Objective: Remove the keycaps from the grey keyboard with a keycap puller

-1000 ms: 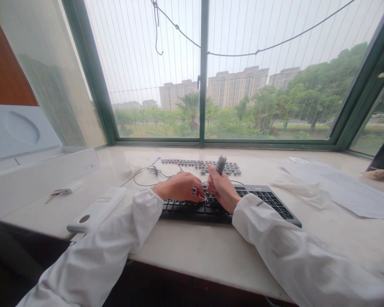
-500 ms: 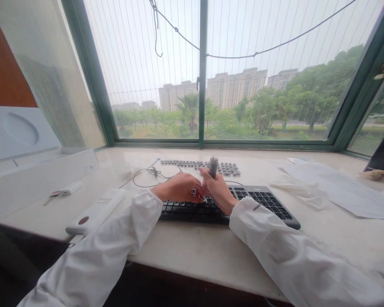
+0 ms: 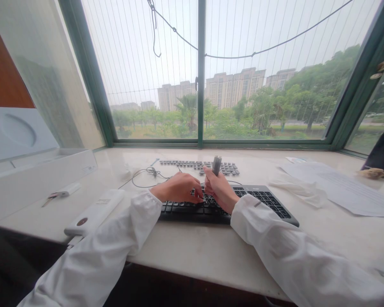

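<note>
A black keyboard lies in the middle of the white counter. Its right side shows bare key sockets, while the front left part still carries keycaps. My right hand is wrapped round a dark grey handheld tool whose toothed or bristly end points up; its lower end is hidden by the hand. Over the keyboard's middle, my left hand has thumb and fingers pressed together close to the keys. Whatever it pinches, if anything, is too small to make out. Behind the keyboard, loose keycaps are laid out in rows.
A cable loops left of the keyboard. Nearer stand a white power bank, a small white device and an open white box. Papers, a crumpled tissue and a dark bottle are at the right.
My right hand has shifted slightly right with the tool, opening a small gap from my left hand. My left hand stays low over the keys.
</note>
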Demonstrator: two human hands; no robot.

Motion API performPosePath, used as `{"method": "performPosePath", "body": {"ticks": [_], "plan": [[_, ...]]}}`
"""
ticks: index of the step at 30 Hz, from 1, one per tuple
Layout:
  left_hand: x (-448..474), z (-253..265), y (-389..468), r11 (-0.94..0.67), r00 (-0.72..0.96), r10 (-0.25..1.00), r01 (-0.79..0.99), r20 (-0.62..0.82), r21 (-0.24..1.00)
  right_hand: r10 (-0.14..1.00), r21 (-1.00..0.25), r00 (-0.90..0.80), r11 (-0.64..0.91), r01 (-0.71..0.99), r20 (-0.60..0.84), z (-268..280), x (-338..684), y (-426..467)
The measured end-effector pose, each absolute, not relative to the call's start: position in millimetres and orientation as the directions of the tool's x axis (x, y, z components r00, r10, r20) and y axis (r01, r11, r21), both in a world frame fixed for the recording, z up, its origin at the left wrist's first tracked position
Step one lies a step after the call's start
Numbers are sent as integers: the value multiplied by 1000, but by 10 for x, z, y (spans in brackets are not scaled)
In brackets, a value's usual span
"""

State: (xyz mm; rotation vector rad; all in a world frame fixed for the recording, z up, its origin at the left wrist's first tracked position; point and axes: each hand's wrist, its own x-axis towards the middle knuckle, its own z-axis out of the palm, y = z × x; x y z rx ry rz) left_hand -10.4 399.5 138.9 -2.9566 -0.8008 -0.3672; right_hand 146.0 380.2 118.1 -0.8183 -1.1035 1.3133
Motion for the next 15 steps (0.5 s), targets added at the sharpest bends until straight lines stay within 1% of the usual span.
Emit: {"method": "performPosePath", "body": {"ticks": [12,15], "plan": [[-106,1408,4009,-865,843,489,502,225,-3,970,-953,-95,199,-229,225,1134,1426,3840],[-105,1408,4011,-862,840,498,508,218,12,967,-955,-85,219,-201,240,1135,1414,3823]]}}
